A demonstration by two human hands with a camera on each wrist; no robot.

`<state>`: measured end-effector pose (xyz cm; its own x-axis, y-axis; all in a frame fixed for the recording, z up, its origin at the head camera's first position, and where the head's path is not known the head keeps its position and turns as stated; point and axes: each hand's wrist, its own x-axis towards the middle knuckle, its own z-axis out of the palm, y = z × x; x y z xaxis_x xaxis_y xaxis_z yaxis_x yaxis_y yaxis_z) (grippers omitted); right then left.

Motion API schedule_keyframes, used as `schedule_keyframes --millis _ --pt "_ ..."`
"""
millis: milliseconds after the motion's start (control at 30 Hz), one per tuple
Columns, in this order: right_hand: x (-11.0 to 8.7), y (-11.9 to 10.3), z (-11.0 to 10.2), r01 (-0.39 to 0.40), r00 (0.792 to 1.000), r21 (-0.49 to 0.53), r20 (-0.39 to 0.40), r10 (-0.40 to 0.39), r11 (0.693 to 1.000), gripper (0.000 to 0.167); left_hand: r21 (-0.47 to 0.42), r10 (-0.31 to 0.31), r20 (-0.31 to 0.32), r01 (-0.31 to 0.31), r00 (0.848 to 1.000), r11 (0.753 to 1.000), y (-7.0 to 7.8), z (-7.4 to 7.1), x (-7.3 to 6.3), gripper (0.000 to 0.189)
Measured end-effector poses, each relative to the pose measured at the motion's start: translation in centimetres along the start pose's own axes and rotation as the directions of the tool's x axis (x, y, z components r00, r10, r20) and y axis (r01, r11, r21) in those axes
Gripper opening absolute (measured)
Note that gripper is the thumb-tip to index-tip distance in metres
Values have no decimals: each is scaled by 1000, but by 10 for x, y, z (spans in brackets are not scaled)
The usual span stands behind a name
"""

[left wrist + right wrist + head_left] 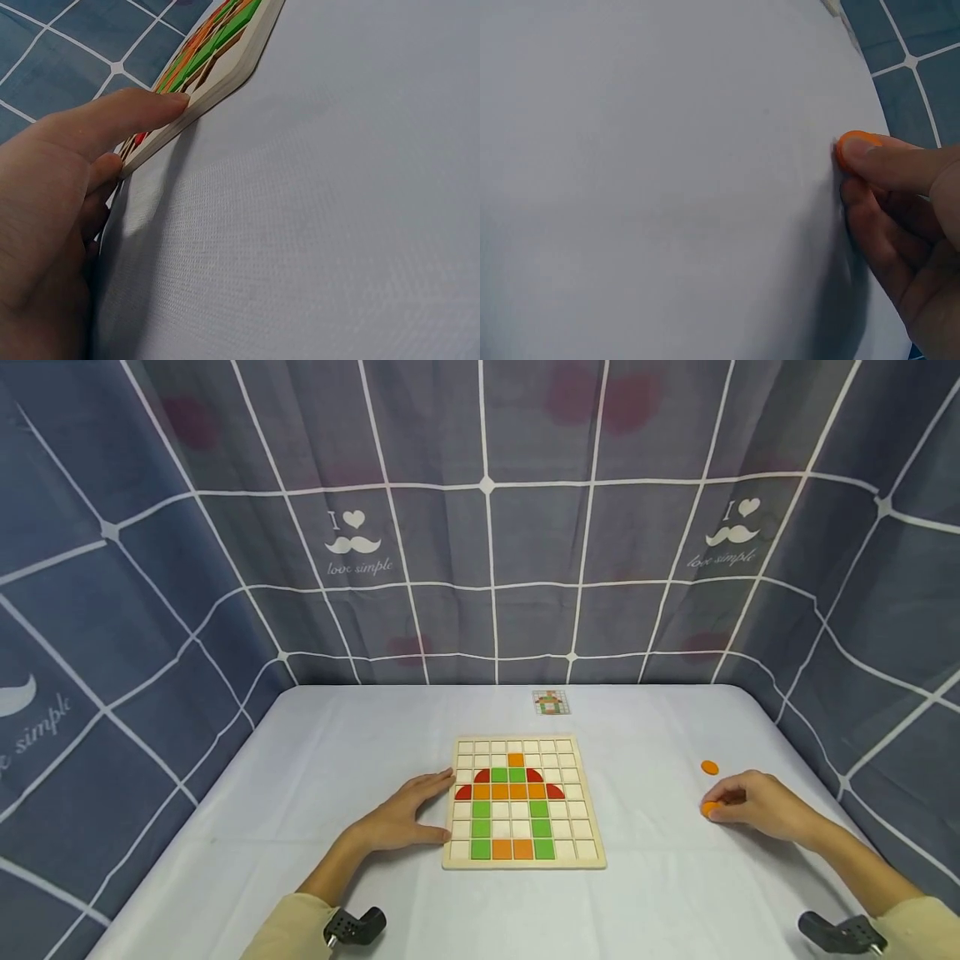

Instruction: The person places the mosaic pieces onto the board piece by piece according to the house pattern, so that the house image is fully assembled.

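A wooden grid board (pixel 525 865) lies flat mid-table, with green, orange and red pieces set in part of its squares. My left hand (pixel 396 817) rests at its left edge, fingers extended and thumb apart. In the left wrist view, the thumb (pixel 142 110) touches the board's rim. To the right of the board, my right hand (pixel 768 808) pinches an orange round disc (pixel 864 135) between thumb and fingers, close to the tabletop. Just beyond that hand lies another orange disc (pixel 709 767), apart from it.
A small picture card (pixel 551 702) with a similar coloured pattern lies near the table's back edge. White cloth (pixel 360 727) covers the table. Dark grey curtains (pixel 435 543) with white lines stand behind it and on both sides.
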<state>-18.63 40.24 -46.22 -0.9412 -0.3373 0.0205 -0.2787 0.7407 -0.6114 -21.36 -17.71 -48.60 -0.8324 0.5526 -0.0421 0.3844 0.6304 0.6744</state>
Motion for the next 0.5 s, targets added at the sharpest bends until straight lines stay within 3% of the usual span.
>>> schedule_keyframes --millis 233,500 --pt "21 -16 8 -21 998 8 -56 22 1000 16 2 -22 -5 22 1000 1000 1 0 -2 93" --pt "53 -31 15 27 995 31 -95 -24 999 12 4 -8 -5 8 1000 1000 0 0 1 93"
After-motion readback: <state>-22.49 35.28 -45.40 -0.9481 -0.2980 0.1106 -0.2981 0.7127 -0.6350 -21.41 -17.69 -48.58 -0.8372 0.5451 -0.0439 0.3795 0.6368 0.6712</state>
